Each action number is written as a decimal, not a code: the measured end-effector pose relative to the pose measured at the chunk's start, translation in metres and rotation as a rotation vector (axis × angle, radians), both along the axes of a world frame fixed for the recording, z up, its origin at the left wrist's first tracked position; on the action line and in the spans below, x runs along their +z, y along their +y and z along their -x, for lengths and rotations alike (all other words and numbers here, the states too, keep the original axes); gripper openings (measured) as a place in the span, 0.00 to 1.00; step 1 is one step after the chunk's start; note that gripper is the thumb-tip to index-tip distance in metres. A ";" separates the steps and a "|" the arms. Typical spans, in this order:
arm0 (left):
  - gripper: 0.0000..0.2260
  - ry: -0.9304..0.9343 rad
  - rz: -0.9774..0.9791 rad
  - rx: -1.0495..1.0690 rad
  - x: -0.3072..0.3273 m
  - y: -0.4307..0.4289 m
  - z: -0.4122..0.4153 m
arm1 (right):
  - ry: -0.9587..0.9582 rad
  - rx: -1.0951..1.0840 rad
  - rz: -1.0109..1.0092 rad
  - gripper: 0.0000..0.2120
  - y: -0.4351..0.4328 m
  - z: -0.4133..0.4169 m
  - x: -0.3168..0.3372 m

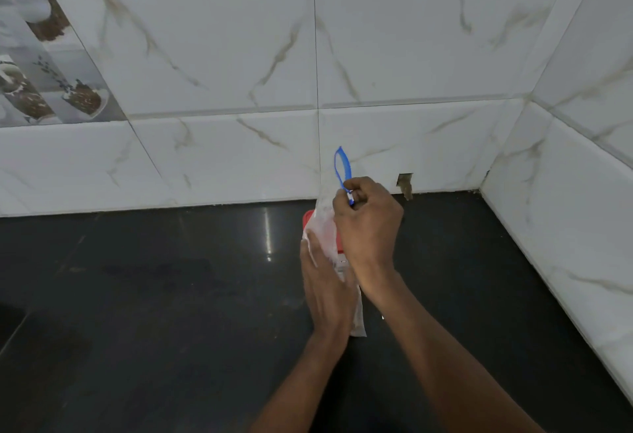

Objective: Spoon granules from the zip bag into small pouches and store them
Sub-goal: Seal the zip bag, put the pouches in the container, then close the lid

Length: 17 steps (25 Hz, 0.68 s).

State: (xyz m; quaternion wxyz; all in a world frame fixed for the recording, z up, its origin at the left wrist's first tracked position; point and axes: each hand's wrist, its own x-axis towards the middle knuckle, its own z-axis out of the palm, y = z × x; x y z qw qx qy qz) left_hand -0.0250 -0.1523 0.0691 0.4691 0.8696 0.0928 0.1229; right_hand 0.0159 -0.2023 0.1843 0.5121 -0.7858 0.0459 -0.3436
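nearest the camera, two bare forearms came in from the bottom edge over a dark, glossy surface (154, 295), which lay open and wide to the left of the arms, while on the right a narrower strip ran up to the foot of a tiled side wall (582, 193). the left hand (325, 282) lay with its fingers straight and together, flat against the left side of a clear zip bag (323, 223). the right hand (368, 223), just beyond it, was curled, its thumb and fingers pinching the zip bag at its blue rim (343, 165). the zip bag stood over the middle of the surface, its long axis running from the near bottom corner beside the left wrist up and away to the mouth, which pointed upward toward the back wall, the blue rim spread into a narrow loop. what it held was too blurred to tell. a red thing (308, 218) showed behind the zip bag, touching or just beside it. a streak of light (268, 234) shone on the surface to its left. farther off rose the back wall (411, 56) of white veined tiles, with a small broken hole (405, 184) near its foot and a patterned tile (44, 73) at far left.
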 end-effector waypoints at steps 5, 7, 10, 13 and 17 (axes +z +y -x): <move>0.24 -0.029 0.108 0.000 -0.007 0.026 0.000 | 0.074 -0.015 -0.016 0.07 -0.019 -0.002 0.018; 0.23 -0.041 0.105 -0.060 -0.007 0.033 -0.001 | 0.097 0.120 -0.151 0.08 -0.023 -0.006 0.020; 0.18 -0.003 0.326 -0.127 -0.015 0.044 -0.004 | 0.148 0.325 -0.264 0.14 -0.028 -0.007 0.010; 0.17 0.137 0.773 -0.164 -0.017 0.054 -0.003 | 0.277 0.121 -0.107 0.21 -0.049 -0.013 -0.030; 0.16 0.274 0.943 -0.248 -0.018 0.069 0.000 | 0.643 0.250 -0.477 0.25 -0.075 -0.016 -0.076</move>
